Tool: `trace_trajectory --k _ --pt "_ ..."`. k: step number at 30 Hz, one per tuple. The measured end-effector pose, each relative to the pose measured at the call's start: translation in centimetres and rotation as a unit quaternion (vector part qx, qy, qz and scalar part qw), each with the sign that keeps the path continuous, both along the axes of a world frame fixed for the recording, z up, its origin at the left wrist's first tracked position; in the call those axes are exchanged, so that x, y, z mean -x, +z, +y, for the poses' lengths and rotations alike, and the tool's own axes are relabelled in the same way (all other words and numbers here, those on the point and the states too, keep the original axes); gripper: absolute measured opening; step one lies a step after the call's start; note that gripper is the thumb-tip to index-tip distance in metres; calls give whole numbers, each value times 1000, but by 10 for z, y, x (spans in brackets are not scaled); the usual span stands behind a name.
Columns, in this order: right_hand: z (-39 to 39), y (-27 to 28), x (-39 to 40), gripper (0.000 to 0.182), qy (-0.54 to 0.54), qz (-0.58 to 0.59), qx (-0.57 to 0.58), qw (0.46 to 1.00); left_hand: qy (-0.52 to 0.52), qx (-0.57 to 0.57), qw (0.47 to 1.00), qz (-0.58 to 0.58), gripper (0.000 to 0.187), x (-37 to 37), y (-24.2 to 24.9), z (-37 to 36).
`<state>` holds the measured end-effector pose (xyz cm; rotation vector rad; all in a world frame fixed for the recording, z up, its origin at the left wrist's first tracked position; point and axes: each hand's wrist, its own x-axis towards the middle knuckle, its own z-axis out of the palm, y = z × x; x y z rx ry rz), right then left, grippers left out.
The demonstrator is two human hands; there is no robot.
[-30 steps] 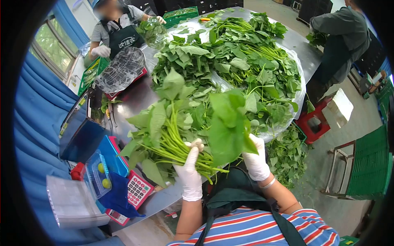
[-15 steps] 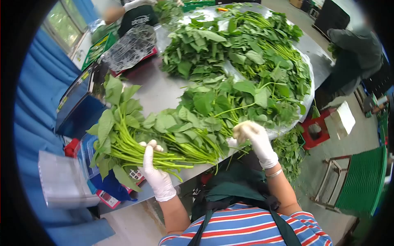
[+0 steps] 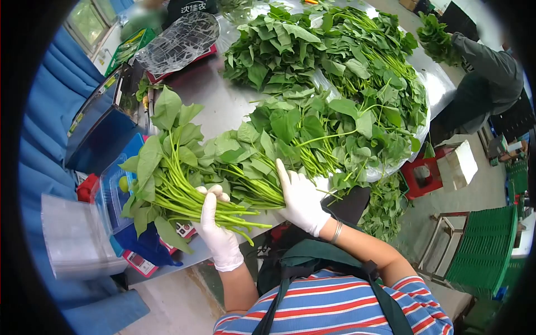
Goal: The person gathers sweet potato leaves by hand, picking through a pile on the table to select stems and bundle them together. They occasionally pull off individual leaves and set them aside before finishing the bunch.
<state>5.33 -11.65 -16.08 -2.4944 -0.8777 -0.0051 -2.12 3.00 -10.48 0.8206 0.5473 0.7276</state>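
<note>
Steel table (image 3: 218,120) heaped with loose greens (image 3: 329,72). Our left hand (image 3: 218,231) is clamped round a bunch (image 3: 173,167) by its stems; our right hand (image 3: 301,198) lies flat and spread on more stems (image 3: 254,187) alongside. We judge the bunch is being built, so next comes gathering those stems in.

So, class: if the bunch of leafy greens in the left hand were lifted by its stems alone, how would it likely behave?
The bunch of greens would probably flop at the top, since the broad leaves already splay out past the left hand. It looks light for its bulk. Loose thin stems might slip from the grip, as several poke out unevenly.
</note>
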Motion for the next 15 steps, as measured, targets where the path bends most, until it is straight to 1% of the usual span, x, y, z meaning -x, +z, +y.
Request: trace_trajectory --k 2,3,4,5,6,7,8,10,11,12,14,15 --pt "8 -10 -12 94 -13 65 -19 998 1 -8 1000 -9 19 1 3 1" --pt "9 -13 -17 88 -9 78 -92 993 7 -6 1000 -3 19 2 3 2" --pt "7 -5 -22 88 -13 74 -93 993 3 -7 1000 -7 19 3 3 3" --pt "4 8 -27 85 -3 195 -180 964 6 -8 1000 2 19 5 2 3" --pt "-1 17 -34 83 8 309 -264 913 10 -9 1000 10 20 5 2 4" --pt "-6 15 -43 80 -3 296 -276 914 11 -3 1000 10 20 6 2 4" --pt "-9 25 -50 72 -3 326 -342 881 7 -3 1000 4 20 4 1 4" --pt "-32 63 -58 61 -17 476 -384 791 -1 -11 1000 -6 19 2 -1 5" --pt "-44 62 -65 52 -27 501 -391 772 -12 7 1000 -13 19 1 -4 6" --pt "-56 75 -68 55 -29 518 -393 759 -17 7 1000 -16 19 -1 -5 6" --pt "-75 80 -73 69 -76 395 -334 852 -17 6 1000 0 19 -5 -7 4" --pt "-88 74 -76 77 -136 292 -228 919 -22 9 1000 3 18 -6 -6 2"
